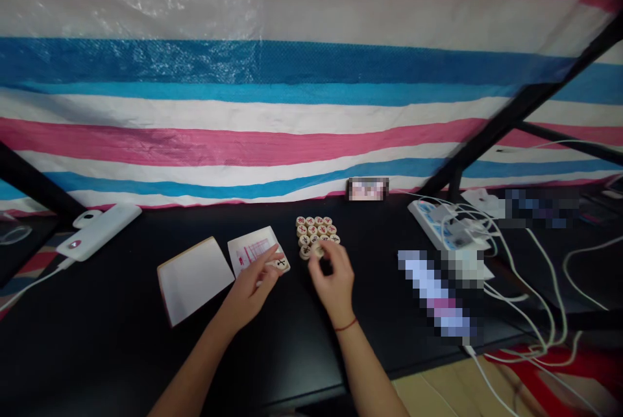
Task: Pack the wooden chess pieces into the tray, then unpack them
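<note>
Right hand (335,284) pinched a round wooden disc (318,250), beside a cluster of matching discs (314,232), left hand (250,290) on a second disc (281,264), grip unclear, at a white printed card's (248,250) corner

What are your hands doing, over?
Left hand touching xiangqi piece on printed card. Right hand pinching another piece by the cluster. Power strip off right.
</note>
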The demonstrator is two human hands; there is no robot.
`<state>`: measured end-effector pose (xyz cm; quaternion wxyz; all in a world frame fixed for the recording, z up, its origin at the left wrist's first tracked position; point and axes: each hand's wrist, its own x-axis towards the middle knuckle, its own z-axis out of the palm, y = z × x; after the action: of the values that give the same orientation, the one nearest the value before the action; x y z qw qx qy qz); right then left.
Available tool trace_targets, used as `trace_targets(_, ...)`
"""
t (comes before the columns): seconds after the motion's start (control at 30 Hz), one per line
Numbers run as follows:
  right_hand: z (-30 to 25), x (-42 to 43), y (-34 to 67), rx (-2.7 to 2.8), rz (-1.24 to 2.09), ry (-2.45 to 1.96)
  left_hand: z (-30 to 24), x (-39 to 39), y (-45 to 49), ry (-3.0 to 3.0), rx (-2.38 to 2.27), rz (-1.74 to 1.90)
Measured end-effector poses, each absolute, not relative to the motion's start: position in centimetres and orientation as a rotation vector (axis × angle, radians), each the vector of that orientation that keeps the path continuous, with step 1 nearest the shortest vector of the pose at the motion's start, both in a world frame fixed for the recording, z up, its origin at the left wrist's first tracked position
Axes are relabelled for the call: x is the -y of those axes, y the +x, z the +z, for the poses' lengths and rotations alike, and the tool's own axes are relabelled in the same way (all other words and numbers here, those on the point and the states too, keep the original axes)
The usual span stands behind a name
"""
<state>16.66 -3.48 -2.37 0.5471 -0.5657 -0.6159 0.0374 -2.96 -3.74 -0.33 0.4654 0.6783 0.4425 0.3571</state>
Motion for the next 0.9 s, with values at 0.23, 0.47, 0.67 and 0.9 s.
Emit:
trace_targets(0.23, -4.4, 2.5, 20.1, 1.411, 0.098, -1.644, 0.3, 3.0, -4.6, 1.991, -1.322, 0.829)
trace_targets(0.47, -4.7, 2.7, 19.1, 1.605, 0.144, -1.645, -0.4, 2.7, -4.5, 2.185, -1.309, 0.83)
trace_targets(0.67, -4.7, 2.8, 19.0, 1.616, 0.146, -1.687, -0.3, 2.7, -4.4, 2.216, -1.312, 0.875)
trace_targets(0.9, -4.9, 2.8, 18.8, 1.595, 0.147, -1.686, -0.5, 2.5, -4.6, 2.312, -1.356, 0.819)
